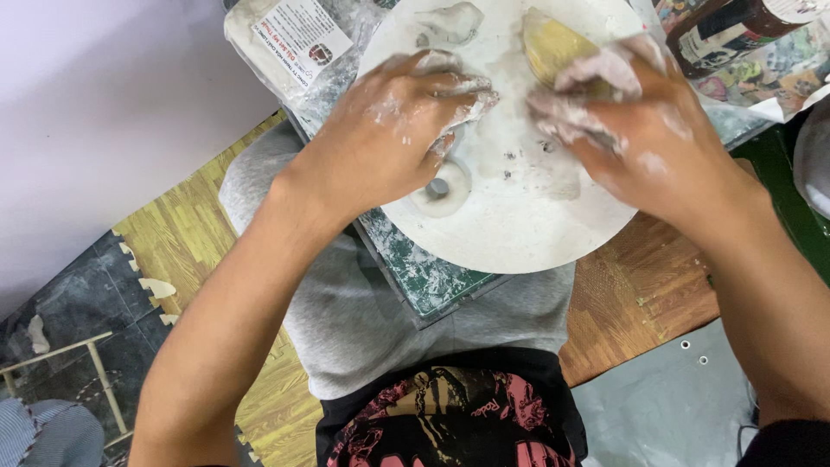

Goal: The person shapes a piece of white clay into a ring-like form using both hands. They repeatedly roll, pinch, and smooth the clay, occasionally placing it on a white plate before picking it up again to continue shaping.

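Background stuff: a plastic bag [290,47] with a printed label sits up-left of where the gripping happens, a bottle [735,30] lies up-right on some colourful printed paper [761,78], and wood-pattern floor mats [203,251] plus grey trousers [363,320] are below.

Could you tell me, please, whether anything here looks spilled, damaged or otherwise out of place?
Nothing looks damaged. Both the left hand and the right hand are smeared with pale clay, and clay residue streaks the round white board and the green mat beneath it.
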